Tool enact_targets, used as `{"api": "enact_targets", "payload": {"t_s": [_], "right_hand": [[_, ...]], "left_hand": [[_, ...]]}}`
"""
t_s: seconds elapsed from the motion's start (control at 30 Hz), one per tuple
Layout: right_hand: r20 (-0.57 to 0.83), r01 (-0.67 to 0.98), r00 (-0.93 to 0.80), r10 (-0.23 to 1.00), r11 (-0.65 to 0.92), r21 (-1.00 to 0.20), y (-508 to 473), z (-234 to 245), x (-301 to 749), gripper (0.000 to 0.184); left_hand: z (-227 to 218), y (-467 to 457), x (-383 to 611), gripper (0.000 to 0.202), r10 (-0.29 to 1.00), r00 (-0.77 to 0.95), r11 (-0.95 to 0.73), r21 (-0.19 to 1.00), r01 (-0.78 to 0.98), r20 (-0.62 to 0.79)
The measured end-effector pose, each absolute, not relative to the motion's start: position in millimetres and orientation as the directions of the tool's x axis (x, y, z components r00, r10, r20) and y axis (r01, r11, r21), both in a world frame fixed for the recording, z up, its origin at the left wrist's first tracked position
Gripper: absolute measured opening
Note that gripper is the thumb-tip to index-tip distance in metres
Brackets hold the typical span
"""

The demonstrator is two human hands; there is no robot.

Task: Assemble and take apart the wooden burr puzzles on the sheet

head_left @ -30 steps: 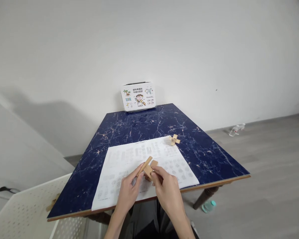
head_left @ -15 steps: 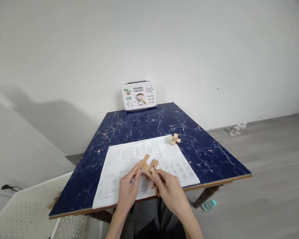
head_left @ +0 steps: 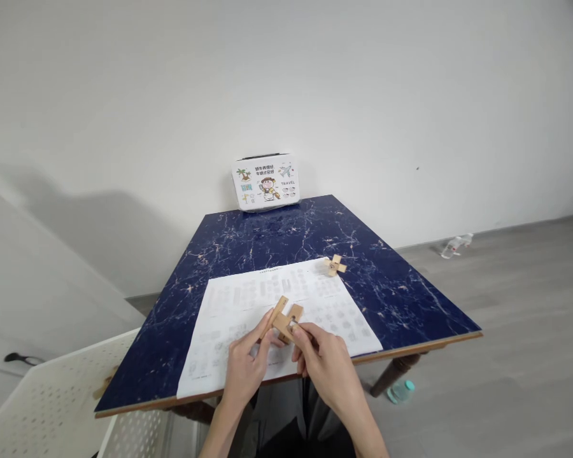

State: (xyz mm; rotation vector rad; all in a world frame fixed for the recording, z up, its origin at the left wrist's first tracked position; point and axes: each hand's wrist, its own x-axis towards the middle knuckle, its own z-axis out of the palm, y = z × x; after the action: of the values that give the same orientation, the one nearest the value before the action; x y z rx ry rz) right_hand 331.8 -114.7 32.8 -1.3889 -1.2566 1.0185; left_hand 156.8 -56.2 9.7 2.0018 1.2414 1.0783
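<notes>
Over the front of a printed paper sheet (head_left: 224,305), my two hands hold a small group of joined wooden puzzle pieces (head_left: 282,322). Fingers and thumb of my left hand (head_left: 248,362) grip its left side, beside a narrow bar that points up and away. My right hand (head_left: 327,366) is closed in a pinch at the right side, close to a notched piece with a dark gap; its fingertips hide part of the wood. A cross-shaped wooden puzzle (head_left: 335,266) rests at the sheet's far right corner.
The blue marbled table (head_left: 267,238) carries a white box with cartoon prints (head_left: 267,184) at its back, against the wall. A white perforated basket (head_left: 42,407) stands at the lower left. Plastic bottles (head_left: 401,392) lie on the floor to the right.
My right fingers have shifted slightly on the wood, and the pieces have turned a little, so more of the flat middle piece and the notch shows. The cross-shaped puzzle stays put.
</notes>
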Motion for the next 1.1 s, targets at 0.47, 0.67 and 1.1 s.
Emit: {"api": "enact_targets", "payload": {"t_s": [0.47, 0.67, 1.1], "right_hand": [[0.074, 0.320, 0.205, 0.976, 0.005, -0.948, -116, 45, 321, 0.045], [0.106, 0.286, 0.209, 0.972, 0.043, -0.957, -117, 37, 321, 0.047], [0.043, 0.182, 0.142, 0.989, 0.017, -0.983, -113, 30, 331, 0.046]], "left_hand": [[0, -55, 156, 0.049, 0.924, 0.212, -0.381, 0.814, 0.438, 0.318], [2, -54, 156, 0.050, 0.914, 0.259, -0.398, 0.811, 0.429, 0.312], [-1, -53, 157, 0.046, 0.886, 0.273, -0.462, 0.765, 0.450, 0.375]]}}
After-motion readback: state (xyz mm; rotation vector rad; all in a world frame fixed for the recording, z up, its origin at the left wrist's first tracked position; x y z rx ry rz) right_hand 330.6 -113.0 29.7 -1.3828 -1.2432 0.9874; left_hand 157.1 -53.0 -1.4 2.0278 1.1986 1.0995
